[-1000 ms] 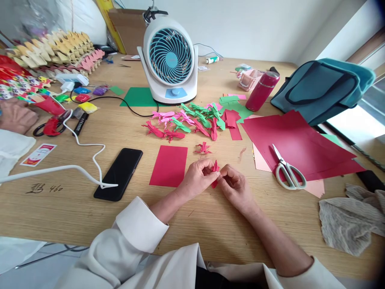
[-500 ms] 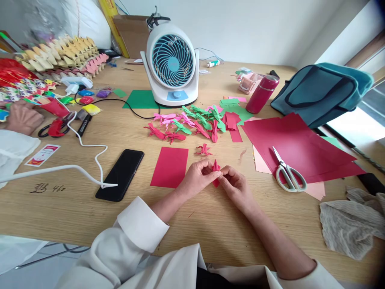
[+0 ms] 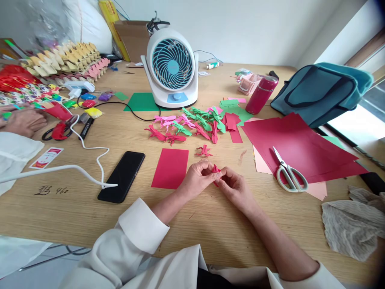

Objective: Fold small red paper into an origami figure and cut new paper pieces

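Pinched between both hands is a small piece of folded red paper [image 3: 215, 169], its pointed tip showing above the fingers and the rest mostly hidden. My left hand [image 3: 199, 176] is closed on its left side, thumb across the front. My right hand [image 3: 235, 185] grips the lower right side between thumb and fingers. Just beyond them lies a small red folded paper figure [image 3: 203, 151] with thin legs. A flat red paper sheet [image 3: 170, 168] rests beside my left forearm. Farther back is a pile of green, pink and red folded paper figures [image 3: 201, 120].
A white fan [image 3: 173, 64] stands behind the pile. To the right are scissors [image 3: 289, 172] on large red sheets [image 3: 300, 148], a red bottle [image 3: 262, 94] and a teal bag [image 3: 321, 92]. A phone [image 3: 122, 176] lies left, near another person's hand [image 3: 27, 120].
My fingers have shifted slightly around the folded red paper, and less of its lower part shows. The other person's hand at the left has moved a little. The view has tilted slightly.
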Action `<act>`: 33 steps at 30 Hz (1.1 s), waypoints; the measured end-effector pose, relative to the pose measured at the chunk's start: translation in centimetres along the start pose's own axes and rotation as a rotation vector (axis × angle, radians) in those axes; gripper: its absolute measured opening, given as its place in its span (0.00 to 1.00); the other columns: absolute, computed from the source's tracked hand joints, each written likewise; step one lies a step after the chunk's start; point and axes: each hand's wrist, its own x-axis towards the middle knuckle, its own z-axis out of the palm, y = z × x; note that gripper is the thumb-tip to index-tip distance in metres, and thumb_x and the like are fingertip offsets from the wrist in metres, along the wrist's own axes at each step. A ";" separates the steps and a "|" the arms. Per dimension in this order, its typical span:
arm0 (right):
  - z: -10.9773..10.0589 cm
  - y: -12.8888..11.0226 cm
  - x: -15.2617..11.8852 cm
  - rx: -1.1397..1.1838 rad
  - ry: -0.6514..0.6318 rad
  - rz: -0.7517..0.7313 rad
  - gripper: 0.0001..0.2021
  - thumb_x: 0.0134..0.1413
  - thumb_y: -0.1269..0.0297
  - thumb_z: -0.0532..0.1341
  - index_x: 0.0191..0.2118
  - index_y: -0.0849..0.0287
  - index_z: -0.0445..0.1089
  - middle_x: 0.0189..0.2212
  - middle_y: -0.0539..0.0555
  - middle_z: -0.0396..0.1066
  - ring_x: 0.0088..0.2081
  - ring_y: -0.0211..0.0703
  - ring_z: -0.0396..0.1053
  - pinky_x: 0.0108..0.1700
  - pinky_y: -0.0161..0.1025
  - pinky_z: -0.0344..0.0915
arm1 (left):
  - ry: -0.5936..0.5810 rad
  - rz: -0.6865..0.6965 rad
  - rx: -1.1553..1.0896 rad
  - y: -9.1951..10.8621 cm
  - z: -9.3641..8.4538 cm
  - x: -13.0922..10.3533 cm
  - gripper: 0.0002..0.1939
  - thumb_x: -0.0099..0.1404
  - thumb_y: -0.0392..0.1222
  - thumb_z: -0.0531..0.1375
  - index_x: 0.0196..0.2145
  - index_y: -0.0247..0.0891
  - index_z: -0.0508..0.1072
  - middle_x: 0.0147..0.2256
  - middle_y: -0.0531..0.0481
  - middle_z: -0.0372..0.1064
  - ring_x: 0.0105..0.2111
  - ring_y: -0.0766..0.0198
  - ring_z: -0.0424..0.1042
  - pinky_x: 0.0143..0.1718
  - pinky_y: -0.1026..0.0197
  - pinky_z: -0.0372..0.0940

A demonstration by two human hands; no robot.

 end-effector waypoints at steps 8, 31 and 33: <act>-0.1 -0.3 0.2 0.022 0.024 -0.010 0.19 0.56 0.48 0.64 0.26 0.57 0.64 0.23 0.47 0.59 0.26 0.37 0.55 0.30 0.36 0.55 | -0.032 -0.091 -0.105 0.0 0.2 -0.2 0.15 0.56 0.49 0.69 0.27 0.34 0.71 0.25 0.55 0.66 0.27 0.69 0.64 0.30 0.65 0.58; 0.1 -0.8 0.4 0.229 0.058 0.072 0.17 0.50 0.49 0.68 0.28 0.56 0.65 0.22 0.46 0.63 0.24 0.36 0.58 0.28 0.36 0.57 | -0.033 -0.043 -0.176 0.1 0.2 -0.1 0.14 0.57 0.48 0.68 0.27 0.35 0.71 0.28 0.52 0.72 0.32 0.66 0.69 0.37 0.63 0.63; 0.1 -0.7 0.4 0.227 0.051 0.079 0.17 0.50 0.49 0.68 0.29 0.56 0.66 0.22 0.46 0.63 0.24 0.36 0.58 0.28 0.36 0.56 | -0.018 -0.018 -0.138 -0.1 0.1 -0.1 0.13 0.58 0.46 0.67 0.27 0.35 0.71 0.29 0.51 0.72 0.32 0.66 0.69 0.37 0.63 0.63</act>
